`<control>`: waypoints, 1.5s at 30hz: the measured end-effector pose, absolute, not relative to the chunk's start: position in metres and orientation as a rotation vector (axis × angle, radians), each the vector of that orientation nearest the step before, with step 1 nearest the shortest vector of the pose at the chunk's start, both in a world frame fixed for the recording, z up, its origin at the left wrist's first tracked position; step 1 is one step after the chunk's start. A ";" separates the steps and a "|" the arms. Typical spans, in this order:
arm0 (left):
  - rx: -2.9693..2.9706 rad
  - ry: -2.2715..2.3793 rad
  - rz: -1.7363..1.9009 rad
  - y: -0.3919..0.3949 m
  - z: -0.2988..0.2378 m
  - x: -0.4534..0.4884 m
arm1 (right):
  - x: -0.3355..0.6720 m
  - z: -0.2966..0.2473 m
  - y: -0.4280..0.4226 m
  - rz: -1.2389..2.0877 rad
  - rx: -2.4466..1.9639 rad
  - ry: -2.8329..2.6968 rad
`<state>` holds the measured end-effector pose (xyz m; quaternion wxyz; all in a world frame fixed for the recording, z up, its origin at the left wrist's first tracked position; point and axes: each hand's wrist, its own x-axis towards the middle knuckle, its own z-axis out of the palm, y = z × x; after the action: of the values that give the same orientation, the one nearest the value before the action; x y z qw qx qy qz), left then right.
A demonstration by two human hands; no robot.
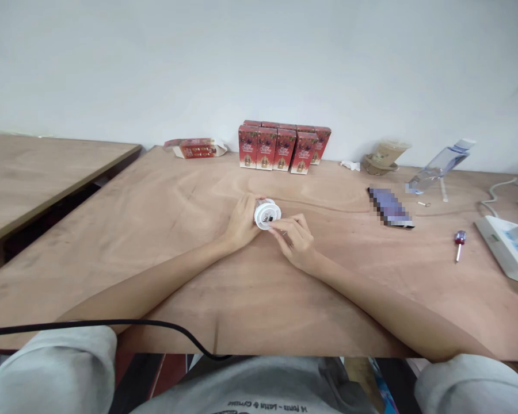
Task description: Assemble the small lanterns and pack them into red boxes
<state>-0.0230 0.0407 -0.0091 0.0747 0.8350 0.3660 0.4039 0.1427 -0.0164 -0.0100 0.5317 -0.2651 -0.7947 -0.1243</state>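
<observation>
A small round white plastic item (pixel 262 208) is held over the middle of the table, its flat base turned toward me. In that base is a recess with small dark and metallic parts, too small to make out. My left hand (pixel 242 221) is closed around the item's left side. My right hand (pixel 296 238) is at its lower right, with thumb and forefinger pinched together at the rim of the base. Whatever sits in that pinch is too small to name.
Red printed boxes (pixel 265 149) stand by the wall, with an opened red box (pixel 198 148) lying to their left. On the right are a phone (pixel 391 207), a screwdriver (pixel 459 244), a tilted bottle (pixel 442 165), a cup (pixel 388 154) and a white power strip (pixel 501 247). A black cable (pixel 147 322) crosses low in front.
</observation>
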 end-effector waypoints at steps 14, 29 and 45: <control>2.557 1.057 1.226 0.041 -0.010 -0.022 | 0.144 -0.007 -0.018 -0.149 -0.619 -1.852; 2.593 1.104 1.171 0.038 -0.006 -0.022 | 0.145 -0.016 -0.013 0.327 -0.770 -1.586; 2.582 1.098 1.186 0.038 -0.007 -0.021 | 0.149 -0.008 -0.013 0.080 -0.841 -1.714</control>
<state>-0.0210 0.0384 -0.0068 0.0476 0.8466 0.3601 0.3890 0.1491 -0.0129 -0.0082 0.5773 -0.3592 -0.7325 0.0341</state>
